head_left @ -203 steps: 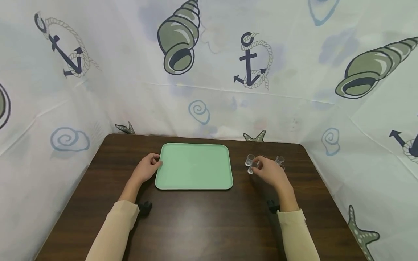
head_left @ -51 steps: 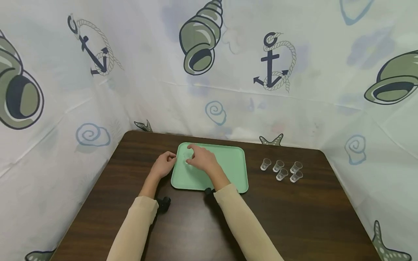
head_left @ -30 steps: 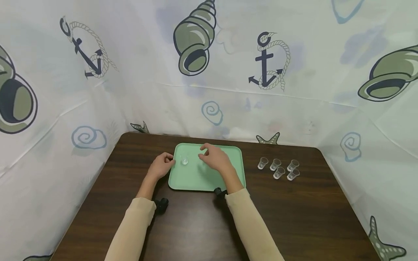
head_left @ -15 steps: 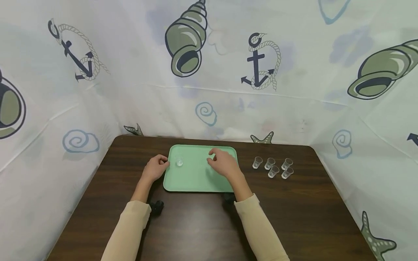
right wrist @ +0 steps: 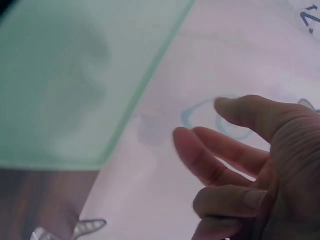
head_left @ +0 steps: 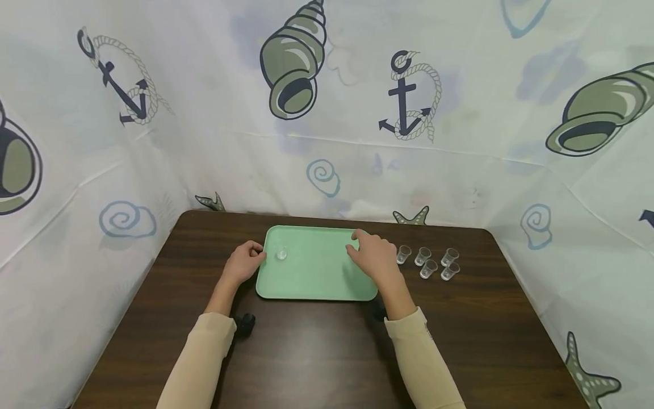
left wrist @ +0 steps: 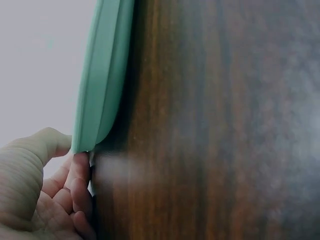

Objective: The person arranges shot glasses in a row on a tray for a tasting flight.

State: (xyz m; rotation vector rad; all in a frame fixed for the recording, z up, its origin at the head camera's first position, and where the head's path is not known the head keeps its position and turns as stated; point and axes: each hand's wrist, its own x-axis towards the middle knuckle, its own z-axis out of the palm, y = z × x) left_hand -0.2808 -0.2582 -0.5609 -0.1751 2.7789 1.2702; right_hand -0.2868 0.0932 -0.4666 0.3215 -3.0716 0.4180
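A green rectangular tray (head_left: 317, 281) lies flat on the table, with one small clear cup (head_left: 281, 254) upright near its left end. My left hand (head_left: 242, 266) holds the tray's left edge; in the left wrist view the thumb (left wrist: 52, 142) is on the rim and the fingers curl below it. Above the tray's right side is my right hand (head_left: 377, 257), thumb and forefinger apart with nothing between them, as the right wrist view also shows. Several more clear cups (head_left: 428, 269) stand just right of that hand, which overlaps the nearest one in the head view.
The dark wooden table (head_left: 306, 352) reaches back to a white patterned cloth (head_left: 357, 187), which also hangs along both sides. A black wrist camera (head_left: 245, 325) sits below the left forearm.
My right hand has gone from the cups to the tray's left end, let go of one cup there, and moved back right across the tray. The left hand has stayed at the tray's edge.
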